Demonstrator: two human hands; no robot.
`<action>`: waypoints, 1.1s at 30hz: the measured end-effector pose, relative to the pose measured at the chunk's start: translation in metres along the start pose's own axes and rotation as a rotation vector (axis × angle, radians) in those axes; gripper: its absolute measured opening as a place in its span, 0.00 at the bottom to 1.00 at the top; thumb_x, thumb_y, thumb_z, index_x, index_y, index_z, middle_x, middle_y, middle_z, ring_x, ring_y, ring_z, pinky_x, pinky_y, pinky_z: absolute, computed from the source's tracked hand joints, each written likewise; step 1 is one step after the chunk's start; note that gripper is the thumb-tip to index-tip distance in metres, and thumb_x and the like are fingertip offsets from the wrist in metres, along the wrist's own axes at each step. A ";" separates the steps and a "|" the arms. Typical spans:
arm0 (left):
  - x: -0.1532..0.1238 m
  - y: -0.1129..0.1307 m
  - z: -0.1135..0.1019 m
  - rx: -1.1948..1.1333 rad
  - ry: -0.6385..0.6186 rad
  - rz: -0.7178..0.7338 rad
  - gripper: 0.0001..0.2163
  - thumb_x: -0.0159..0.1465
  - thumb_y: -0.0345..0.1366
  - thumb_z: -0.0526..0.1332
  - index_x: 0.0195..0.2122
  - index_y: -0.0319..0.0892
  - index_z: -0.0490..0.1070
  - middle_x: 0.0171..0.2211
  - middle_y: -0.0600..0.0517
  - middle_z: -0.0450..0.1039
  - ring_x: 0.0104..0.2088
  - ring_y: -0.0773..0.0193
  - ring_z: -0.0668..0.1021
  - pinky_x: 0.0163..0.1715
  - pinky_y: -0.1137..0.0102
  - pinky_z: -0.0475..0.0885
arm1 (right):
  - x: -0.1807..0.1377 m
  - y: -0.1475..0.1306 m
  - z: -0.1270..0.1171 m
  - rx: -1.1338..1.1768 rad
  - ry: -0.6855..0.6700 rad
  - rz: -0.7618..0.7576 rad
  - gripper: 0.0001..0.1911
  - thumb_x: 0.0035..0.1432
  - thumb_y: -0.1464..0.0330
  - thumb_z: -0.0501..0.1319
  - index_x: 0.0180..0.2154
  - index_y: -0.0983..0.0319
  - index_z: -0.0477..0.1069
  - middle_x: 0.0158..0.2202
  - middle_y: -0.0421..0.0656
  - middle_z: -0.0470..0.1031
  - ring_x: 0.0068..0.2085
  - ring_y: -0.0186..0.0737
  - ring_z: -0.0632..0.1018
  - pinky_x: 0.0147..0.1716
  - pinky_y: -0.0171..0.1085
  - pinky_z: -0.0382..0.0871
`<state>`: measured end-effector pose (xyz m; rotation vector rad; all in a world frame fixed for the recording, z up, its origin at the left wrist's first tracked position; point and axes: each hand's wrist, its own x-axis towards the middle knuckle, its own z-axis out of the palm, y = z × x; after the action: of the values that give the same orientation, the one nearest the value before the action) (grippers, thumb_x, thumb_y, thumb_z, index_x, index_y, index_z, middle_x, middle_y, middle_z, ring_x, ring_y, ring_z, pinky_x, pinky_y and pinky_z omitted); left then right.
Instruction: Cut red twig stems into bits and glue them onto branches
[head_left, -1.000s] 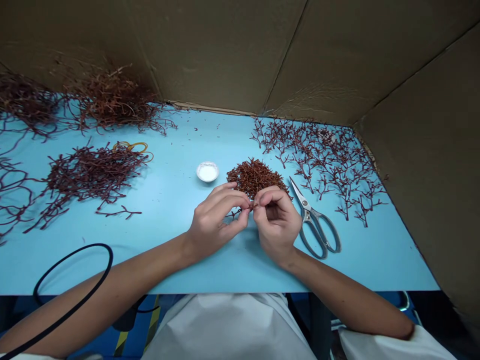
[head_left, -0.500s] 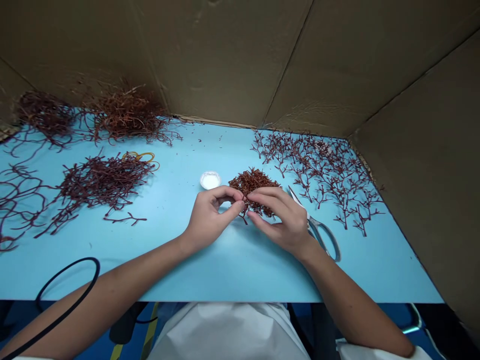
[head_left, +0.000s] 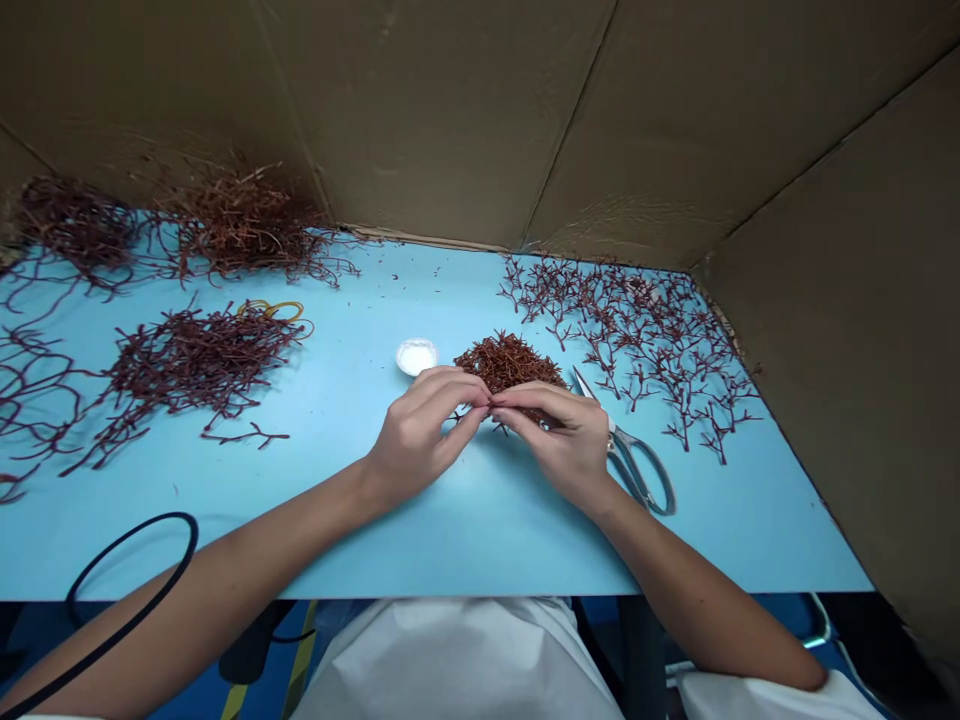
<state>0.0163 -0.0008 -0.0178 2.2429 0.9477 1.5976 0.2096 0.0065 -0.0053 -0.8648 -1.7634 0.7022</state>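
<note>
My left hand point(head_left: 424, 430) and my right hand point(head_left: 566, 440) meet fingertip to fingertip over the blue table point(head_left: 465, 520), both pinching a small dark red branched twig point(head_left: 491, 415) at the near edge of a heap of short red-brown pieces point(head_left: 506, 362). The twig is mostly hidden by my fingers. A small white dish point(head_left: 416, 355) sits just left of the heap. Grey scissors point(head_left: 630, 455) lie to the right of my right hand, partly under it.
Spread twigs point(head_left: 637, 335) cover the right rear of the table. Larger tangled bundles point(head_left: 195, 360) lie at left, more bundles point(head_left: 240, 225) at the back, with yellow rubber bands point(head_left: 277, 310). Cardboard walls point(head_left: 862, 300) enclose back and right. A black cable point(head_left: 135, 570) loops at the front left.
My hands moved forward from near me to the edge of the heap and lowered toward the table. My right hand turned palm down. Both still pinch the twig.
</note>
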 end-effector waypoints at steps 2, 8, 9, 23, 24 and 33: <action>0.000 -0.005 -0.003 0.081 -0.020 0.124 0.05 0.70 0.23 0.64 0.44 0.39 0.74 0.39 0.45 0.84 0.41 0.61 0.85 0.54 0.57 0.80 | 0.001 -0.002 0.000 0.114 -0.012 0.143 0.05 0.59 0.72 0.73 0.38 0.56 0.86 0.36 0.43 0.87 0.36 0.39 0.86 0.36 0.36 0.83; 0.005 -0.012 -0.020 0.289 -0.153 0.486 0.08 0.74 0.26 0.57 0.48 0.39 0.76 0.44 0.43 0.86 0.46 0.57 0.87 0.58 0.54 0.78 | 0.006 0.000 -0.002 0.530 -0.144 0.546 0.09 0.53 0.63 0.78 0.34 0.59 0.85 0.27 0.40 0.83 0.28 0.35 0.82 0.32 0.35 0.81; 0.005 -0.012 -0.022 0.303 -0.157 0.501 0.09 0.74 0.26 0.57 0.48 0.40 0.76 0.44 0.43 0.86 0.46 0.57 0.87 0.57 0.54 0.78 | 0.006 0.000 -0.002 0.581 -0.157 0.575 0.10 0.53 0.62 0.78 0.34 0.59 0.85 0.26 0.39 0.82 0.28 0.34 0.82 0.32 0.35 0.81; 0.040 0.005 -0.016 -0.373 0.184 -0.683 0.05 0.60 0.35 0.70 0.31 0.42 0.77 0.34 0.51 0.75 0.35 0.64 0.78 0.33 0.72 0.76 | 0.022 -0.021 -0.030 0.264 0.284 0.214 0.09 0.62 0.62 0.71 0.41 0.59 0.79 0.30 0.39 0.80 0.27 0.32 0.78 0.27 0.34 0.76; 0.048 0.005 -0.014 -0.405 0.174 -0.742 0.05 0.59 0.36 0.71 0.31 0.42 0.77 0.31 0.53 0.74 0.31 0.66 0.76 0.31 0.72 0.74 | 0.025 -0.022 -0.036 0.245 0.347 0.180 0.07 0.62 0.63 0.70 0.40 0.58 0.79 0.30 0.38 0.79 0.26 0.31 0.77 0.27 0.34 0.75; 0.135 -0.026 0.108 -0.278 -0.059 -0.727 0.02 0.59 0.31 0.64 0.29 0.41 0.74 0.26 0.53 0.75 0.27 0.64 0.75 0.31 0.69 0.72 | 0.046 -0.011 -0.088 0.184 0.552 0.042 0.03 0.57 0.71 0.60 0.33 0.57 0.67 0.26 0.33 0.64 0.21 0.28 0.65 0.20 0.30 0.63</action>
<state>0.1314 0.1222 0.0302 1.4922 1.2405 1.2205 0.2797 0.0431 0.0561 -0.8696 -1.1743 0.5722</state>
